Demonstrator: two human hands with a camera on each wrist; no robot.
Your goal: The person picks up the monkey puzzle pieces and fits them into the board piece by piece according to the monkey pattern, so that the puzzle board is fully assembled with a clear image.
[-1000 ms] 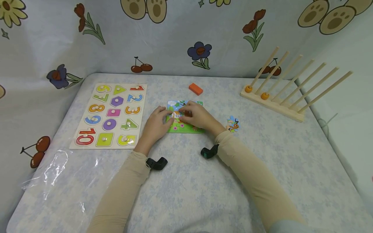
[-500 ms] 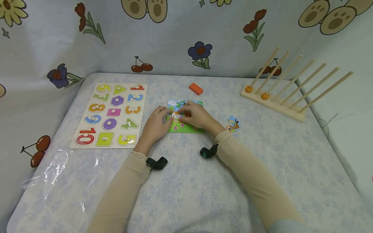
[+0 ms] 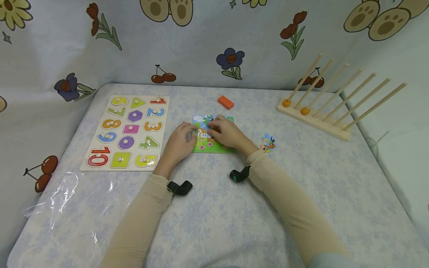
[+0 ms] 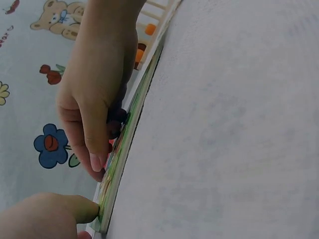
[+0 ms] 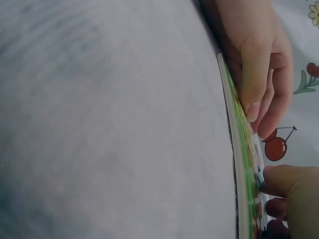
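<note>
Mid-frame, a seemingly part-filled jigsaw (image 3: 202, 147) is being touched by spread left hand (image 3: 178, 143) and right hand (image 3: 230, 133) (grip untellable); centre-right, loose pieces (image 3: 269, 143) are being left.

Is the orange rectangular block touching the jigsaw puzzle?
No, the orange rectangular block lies beyond the jigsaw puzzle, with a strip of tablecloth showing between them.

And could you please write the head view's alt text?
Someone's left hand and right hand work at a picture puzzle on a table. A loose puzzle part lies to the right, a number board left, an orange block behind, and a wooden peg stand back right.
</note>
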